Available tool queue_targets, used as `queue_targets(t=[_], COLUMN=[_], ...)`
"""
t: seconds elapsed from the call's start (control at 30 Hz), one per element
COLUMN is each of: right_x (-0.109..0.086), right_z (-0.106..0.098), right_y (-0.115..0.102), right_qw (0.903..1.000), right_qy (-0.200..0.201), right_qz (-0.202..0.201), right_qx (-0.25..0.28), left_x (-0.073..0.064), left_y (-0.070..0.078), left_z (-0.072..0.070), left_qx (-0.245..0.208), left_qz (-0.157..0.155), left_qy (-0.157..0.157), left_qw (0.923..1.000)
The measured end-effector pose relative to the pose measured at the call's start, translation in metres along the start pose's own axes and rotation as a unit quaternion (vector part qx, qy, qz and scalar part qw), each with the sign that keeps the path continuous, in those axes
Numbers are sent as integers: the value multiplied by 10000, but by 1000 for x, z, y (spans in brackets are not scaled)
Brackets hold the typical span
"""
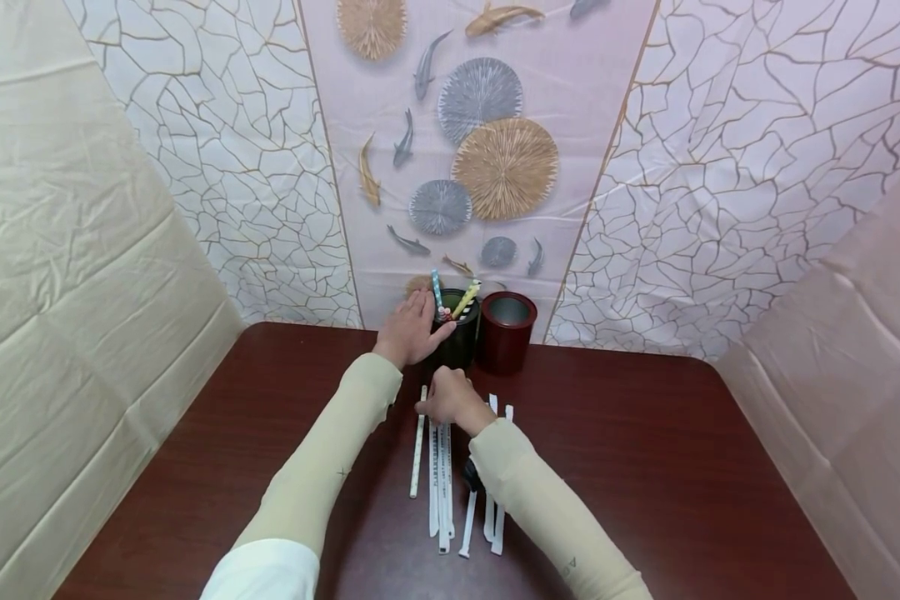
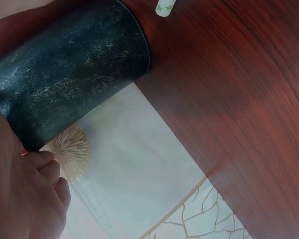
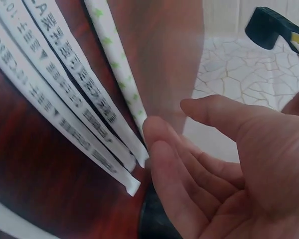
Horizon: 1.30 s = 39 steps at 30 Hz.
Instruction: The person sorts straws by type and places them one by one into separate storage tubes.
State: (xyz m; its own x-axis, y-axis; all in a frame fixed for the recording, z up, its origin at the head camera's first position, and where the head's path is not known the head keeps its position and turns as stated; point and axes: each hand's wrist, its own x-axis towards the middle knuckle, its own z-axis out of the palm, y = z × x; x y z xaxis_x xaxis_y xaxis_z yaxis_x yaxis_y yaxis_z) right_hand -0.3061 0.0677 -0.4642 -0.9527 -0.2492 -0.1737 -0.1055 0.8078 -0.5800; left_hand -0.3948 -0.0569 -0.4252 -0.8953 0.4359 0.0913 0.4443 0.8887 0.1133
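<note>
My left hand (image 1: 407,330) holds the black cylindrical cup (image 1: 459,346) from its left side, thumb across the front near the rim. In the left wrist view, curled fingers lie at the rim of the cup (image 2: 79,69). Blue (image 1: 437,287) and yellow patterned straws (image 1: 465,300) stick out of it. Just in front of the cup, my right hand (image 1: 453,398) hovers over the far ends of the straws. Its thumb stands apart from the fingers, and its fingertips (image 3: 159,130) are right at the end of a white straw with green stars (image 3: 117,57). Several paper-wrapped straws (image 3: 74,74) lie beside it.
A dark red cup (image 1: 506,343) stands right of the black one. More wrapped straws (image 1: 499,521) lie partly under my right forearm. Behind the cups, a patterned cloth backdrop (image 1: 450,242) meets the back edge of the brown table (image 1: 630,467).
</note>
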Motion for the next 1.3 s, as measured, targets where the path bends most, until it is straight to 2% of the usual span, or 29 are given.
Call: queue_targets(t=[0.3, 0.57, 0.9, 1.3], right_x=[0, 1, 7, -1], right_z=[21, 27, 26, 10], right_y=[2, 2, 7, 23], right_qw=[9993, 9980, 9962, 9938], right_qy=[23, 50, -73, -13], right_qz=[363, 582, 744, 769], right_qx=[33, 254, 439, 800], left_x=[0, 0, 1, 0], left_y=[1, 1, 0, -1], left_z=[0, 1, 3, 2], left_qx=[-29, 14, 15, 25], left_qz=[-75, -66, -43, -56], left_qy=[-185, -179, -139, -156], left_qw=[9998, 9998, 9999, 9999])
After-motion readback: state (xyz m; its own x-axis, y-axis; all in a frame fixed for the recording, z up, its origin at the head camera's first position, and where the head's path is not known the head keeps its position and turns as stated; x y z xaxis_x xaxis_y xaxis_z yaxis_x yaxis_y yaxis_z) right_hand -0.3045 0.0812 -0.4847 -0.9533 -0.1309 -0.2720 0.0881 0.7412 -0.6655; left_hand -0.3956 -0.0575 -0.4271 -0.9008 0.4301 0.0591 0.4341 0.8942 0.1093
